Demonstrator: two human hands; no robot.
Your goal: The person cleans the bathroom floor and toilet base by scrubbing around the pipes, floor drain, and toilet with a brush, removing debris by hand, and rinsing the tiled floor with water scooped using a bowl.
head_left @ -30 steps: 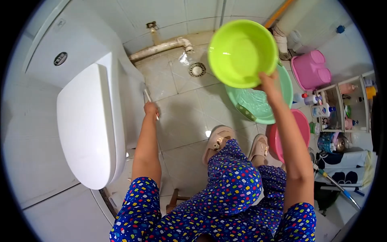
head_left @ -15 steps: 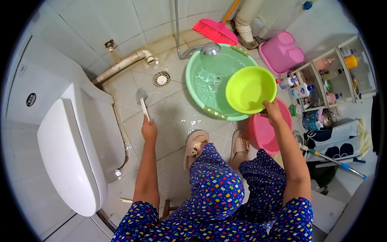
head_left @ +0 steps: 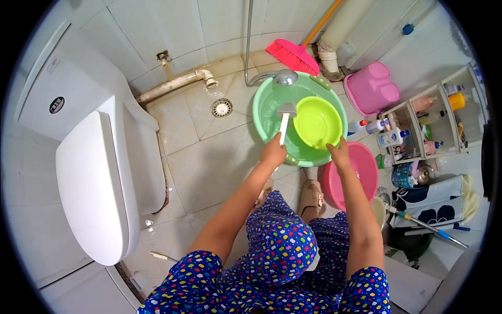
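Note:
My left hand point(head_left: 273, 152) is closed around a white-handled tool point(head_left: 284, 128) with a broad grey head; its exact kind is unclear. That head is over the large green basin point(head_left: 257, 119), which holds water, and close to the left rim of the yellow-green basin point(head_left: 317, 124). Gripping the near right rim of this smaller basin is my right hand point(head_left: 340, 153), fingers curled over the edge. The yellow-green basin is within the outline of the green one and tilts slightly. On the green basin's far rim rests a shower head point(head_left: 286, 77).
A pink basin point(head_left: 351, 180) stands by my right foot. Behind are a pink broom point(head_left: 295, 55), a pink stool point(head_left: 372, 89) and a pipe. To the right is a shelf point(head_left: 418, 123) of bottles; to the left, a white toilet point(head_left: 94, 193). A floor drain point(head_left: 221, 108) lies between.
My left hand has swung right with the white-handled tool, from over the floor tiles to over the green basin. The yellow-green basin has shifted left and lower over the water. The view has tilted slightly.

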